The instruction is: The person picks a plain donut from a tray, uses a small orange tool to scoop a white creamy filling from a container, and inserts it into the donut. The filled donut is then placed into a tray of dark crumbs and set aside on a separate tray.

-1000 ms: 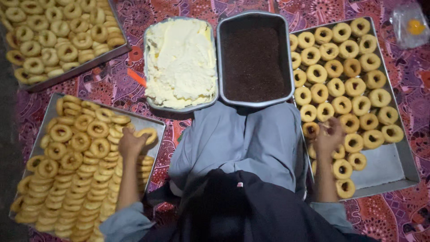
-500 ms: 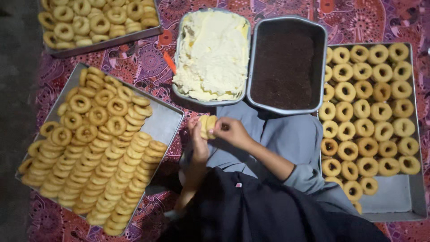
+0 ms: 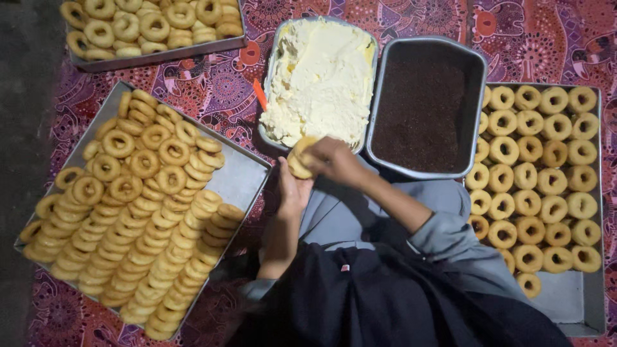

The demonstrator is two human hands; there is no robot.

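Head view: both hands meet at the near edge of the cream tub (image 3: 277, 71).
Right hand (image 3: 334, 160): fingers pinching a ring biscuit (image 3: 299, 158).
Left hand (image 3: 292, 193): fingers pressed together, cupped beneath.
Risk: the biscuit could crack under a tight pinch, or cream could smear onto the patterned cloth (image 3: 212, 83).

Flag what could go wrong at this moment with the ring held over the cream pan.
The doughnut ring sits between the left hand and right hand right at the cream pan rim; it might slip or crumble. The sleeve hangs close to the dark-crumb pan and could brush it.
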